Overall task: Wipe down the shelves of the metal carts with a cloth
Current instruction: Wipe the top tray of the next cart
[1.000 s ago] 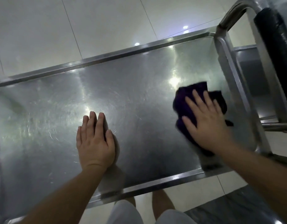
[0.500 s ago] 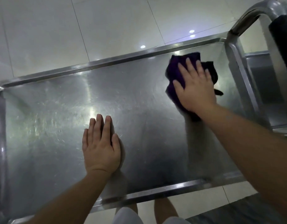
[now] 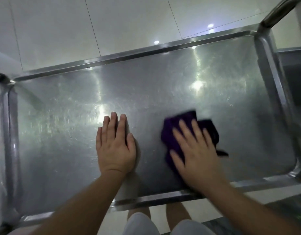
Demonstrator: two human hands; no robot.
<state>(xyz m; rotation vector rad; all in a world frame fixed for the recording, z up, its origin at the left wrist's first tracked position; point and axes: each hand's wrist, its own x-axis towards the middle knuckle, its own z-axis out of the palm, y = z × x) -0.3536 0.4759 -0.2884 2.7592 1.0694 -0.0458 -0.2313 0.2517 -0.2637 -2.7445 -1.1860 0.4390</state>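
The top shelf [image 3: 61,133] of a stainless steel cart fills the view, scratched and shiny, with a raised rim all round. My right hand [image 3: 195,155] lies flat with spread, straight fingers on a dark purple cloth [image 3: 188,117], pressing it onto the shelf near the front edge, right of centre. The cloth sticks out beyond my fingertips and to the right. My left hand [image 3: 115,145] rests flat on the bare metal at the middle of the shelf, fingers straight and together.
The cart's tubular handle [image 3: 278,12] rises at the far right corner. Beyond the right rim a lower metal surface [image 3: 292,68] shows. Pale floor tiles [image 3: 95,22] lie behind the cart. My knees [image 3: 163,223] stand against the front rim.
My right hand has pulled the cloth from the far right corner back toward the front edge and leftward. My left hand stays pressed in the same spot.
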